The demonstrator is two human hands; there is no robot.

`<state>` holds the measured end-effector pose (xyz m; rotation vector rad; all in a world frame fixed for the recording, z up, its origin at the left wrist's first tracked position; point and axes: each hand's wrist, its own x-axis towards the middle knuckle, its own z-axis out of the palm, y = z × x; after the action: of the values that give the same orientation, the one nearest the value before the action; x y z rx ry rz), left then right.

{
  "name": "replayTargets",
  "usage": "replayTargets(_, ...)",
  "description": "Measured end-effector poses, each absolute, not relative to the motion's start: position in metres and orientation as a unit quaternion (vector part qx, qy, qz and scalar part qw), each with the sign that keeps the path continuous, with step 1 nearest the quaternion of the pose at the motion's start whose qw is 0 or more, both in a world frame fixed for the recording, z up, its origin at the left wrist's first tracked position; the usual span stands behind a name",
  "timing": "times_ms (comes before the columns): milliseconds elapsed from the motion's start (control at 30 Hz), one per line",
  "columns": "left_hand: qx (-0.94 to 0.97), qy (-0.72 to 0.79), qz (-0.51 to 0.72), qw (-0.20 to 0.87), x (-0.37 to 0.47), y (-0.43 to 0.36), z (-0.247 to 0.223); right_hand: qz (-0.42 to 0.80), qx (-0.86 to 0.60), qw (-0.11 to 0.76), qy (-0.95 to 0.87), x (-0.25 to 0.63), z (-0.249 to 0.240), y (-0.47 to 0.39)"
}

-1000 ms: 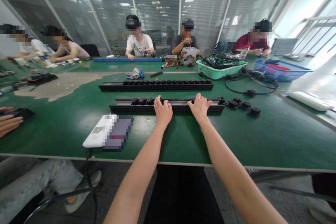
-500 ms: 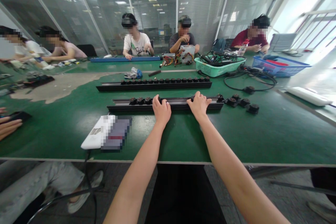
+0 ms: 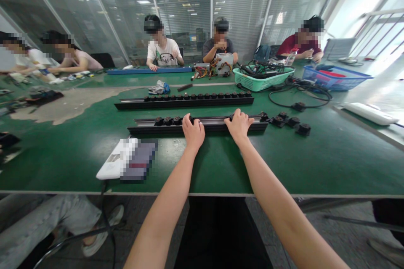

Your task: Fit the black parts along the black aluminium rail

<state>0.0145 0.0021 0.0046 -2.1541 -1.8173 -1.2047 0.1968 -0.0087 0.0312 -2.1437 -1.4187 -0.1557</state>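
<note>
A long black rail (image 3: 214, 127) with a metallic channel lies across the green table in front of me. My left hand (image 3: 193, 131) is bent over its middle, fingers closed on a black part that is mostly hidden. Farther right, my right hand (image 3: 239, 125) grips at the channel, with a dark piece partly showing at its fingertips. Several black round parts (image 3: 168, 121) sit in the channel left of my left hand. Beyond it lies a second black rail (image 3: 186, 103) filled with a row of such parts. Several loose black parts (image 3: 293, 122) rest off the near rail's right end.
A white box and dark booklet (image 3: 139, 159) lie at the near left. Behind the rails are a grey-blue cloth (image 3: 159, 88), a green basket (image 3: 263, 83), a blue basket (image 3: 339, 79) and black cables (image 3: 303, 92). Several people sit around the table.
The hand of a person at the left edge has moved out of view. My hands keep their places on the rail; the whole view has shifted slightly.
</note>
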Motion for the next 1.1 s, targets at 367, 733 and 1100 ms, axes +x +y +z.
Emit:
replayTargets(367,-0.701,-0.586,-0.402,0.052,0.014,0.003,0.003,-0.039,-0.805,0.27,-0.526,0.196,0.036,-0.012)
replayTargets(733,-0.704,-0.586,-0.4,0.046,0.013,0.003,0.003,-0.03,-0.813,0.268,-0.515,0.199,0.038,-0.014)
replayTargets(1100,-0.704,-0.581,-0.405,0.045,0.012,0.005,0.001,0.0,-0.82,0.246,-0.517,0.202,0.044,-0.015)
